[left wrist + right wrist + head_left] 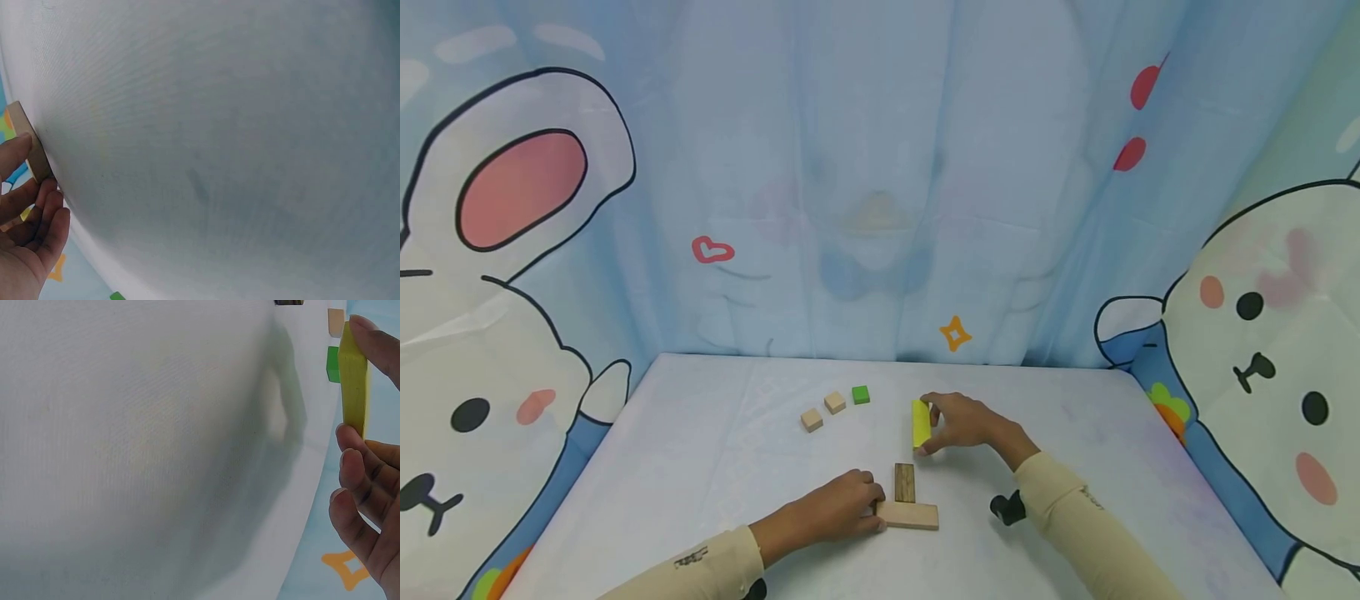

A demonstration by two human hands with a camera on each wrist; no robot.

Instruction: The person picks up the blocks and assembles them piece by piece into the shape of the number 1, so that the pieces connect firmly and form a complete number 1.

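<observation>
In the head view, my right hand pinches a yellow block end to end between thumb and fingers. The right wrist view shows the same yellow block, apparently raised off the table. My left hand grips the left end of a long plain wooden block lying on the table near the front. In the left wrist view, thumb and fingertips hold that wooden block by its end. A dark brown wooden block lies just behind the plain one, at right angles to it and seemingly touching.
Two small natural wood cubes and a green cube stand in a slanting row at the back of the white table. A printed curtain hangs behind the table's far edge.
</observation>
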